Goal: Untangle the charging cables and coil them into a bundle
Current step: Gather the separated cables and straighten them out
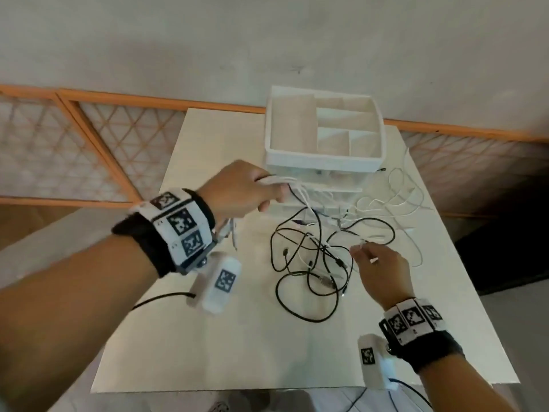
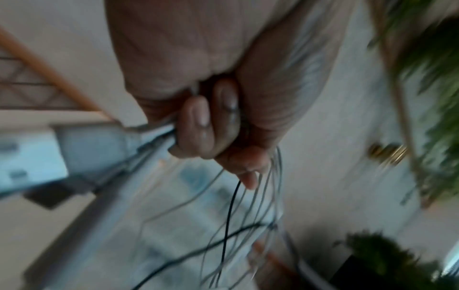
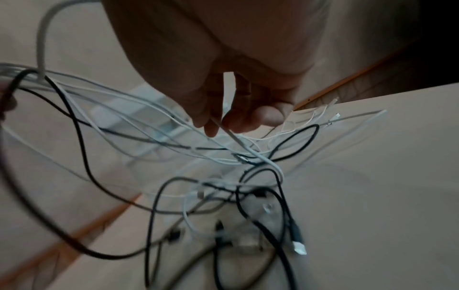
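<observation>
A person stands over a pale tabletop (image 1: 237,337), seen from above, sorting a tangle of charging cables. The left hand (image 1: 246,188) is raised above the tabletop, fingers curled tight around a gathered bunch of white cables (image 1: 282,181) — the start of a bundle, with one black strand mixed in. From that fist the strands hang down into the tangle. The right hand (image 1: 377,263) is lower and nearer, pinching a single white cable (image 3: 224,127) between thumb and fingertips; the wrist view is blurred, so I cannot tell which end it leads to.

Most of the work looks undone. The black cables (image 1: 309,263) lie looped and crossed over one another in the middle of the tabletop, plugs scattered among them. More loose white cables (image 1: 398,200) trail to the right. Behind the tangle, at the far edge, stands a white organiser (image 1: 323,162) with divided compartments on top — nothing visible in them. No finished coil is in view yet.
</observation>
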The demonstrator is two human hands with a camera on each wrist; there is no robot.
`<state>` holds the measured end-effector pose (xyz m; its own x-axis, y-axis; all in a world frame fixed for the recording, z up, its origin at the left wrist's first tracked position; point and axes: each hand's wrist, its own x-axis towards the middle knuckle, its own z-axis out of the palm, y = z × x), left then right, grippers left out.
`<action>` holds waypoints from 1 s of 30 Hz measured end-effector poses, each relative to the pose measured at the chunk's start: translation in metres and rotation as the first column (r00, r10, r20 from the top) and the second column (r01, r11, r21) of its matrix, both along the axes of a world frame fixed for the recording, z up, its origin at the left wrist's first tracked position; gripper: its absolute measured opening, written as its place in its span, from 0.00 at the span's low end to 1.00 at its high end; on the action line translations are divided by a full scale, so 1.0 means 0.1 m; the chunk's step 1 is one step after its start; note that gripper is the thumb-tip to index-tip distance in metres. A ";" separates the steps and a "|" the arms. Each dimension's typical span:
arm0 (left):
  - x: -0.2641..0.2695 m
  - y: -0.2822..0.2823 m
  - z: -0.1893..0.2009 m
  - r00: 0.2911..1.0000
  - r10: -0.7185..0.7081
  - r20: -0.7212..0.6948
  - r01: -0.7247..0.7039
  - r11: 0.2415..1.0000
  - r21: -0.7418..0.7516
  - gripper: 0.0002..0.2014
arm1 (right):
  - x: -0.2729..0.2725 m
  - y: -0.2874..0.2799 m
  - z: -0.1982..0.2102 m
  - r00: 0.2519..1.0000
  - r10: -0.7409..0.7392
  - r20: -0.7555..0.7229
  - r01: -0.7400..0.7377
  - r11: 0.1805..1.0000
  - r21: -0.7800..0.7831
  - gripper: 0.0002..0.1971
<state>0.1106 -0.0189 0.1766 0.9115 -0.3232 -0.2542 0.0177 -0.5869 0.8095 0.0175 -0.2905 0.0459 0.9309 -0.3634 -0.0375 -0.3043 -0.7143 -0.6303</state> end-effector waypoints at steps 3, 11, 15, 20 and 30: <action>0.11 0.00 0.35 1.000 0.009 0.017 -0.008 0.997 -0.081 0.14 | 0.08 -0.01 0.31 0.993 -0.060 0.105 0.050 0.994 0.097 0.08; 0.14 0.02 0.20 0.987 0.130 -0.091 -0.142 0.979 -0.148 0.15 | 0.01 0.17 1.07 0.865 -0.191 0.464 -0.068 0.871 0.486 0.13; 0.18 0.09 0.09 0.969 0.225 -0.098 -0.229 0.973 -0.032 0.18 | -0.02 0.17 1.54 0.722 -0.310 0.618 -0.151 0.801 0.579 0.14; 0.12 0.15 -0.02 0.967 0.177 -0.182 -0.187 0.981 -0.044 0.17 | 0.12 -0.02 1.73 0.652 -0.276 0.707 -0.231 0.815 0.531 0.15; 0.11 0.02 0.22 0.950 0.181 -0.255 -0.259 0.914 -0.312 0.11 | 0.25 0.01 1.56 0.922 -0.055 0.382 -0.154 0.855 0.495 0.18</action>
<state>0.1215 -0.0168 0.1985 0.9044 -0.2223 -0.3643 0.3115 -0.2397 0.9195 0.0427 -0.2898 0.2020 0.9280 -0.3424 0.1466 0.0528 -0.2686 -0.9618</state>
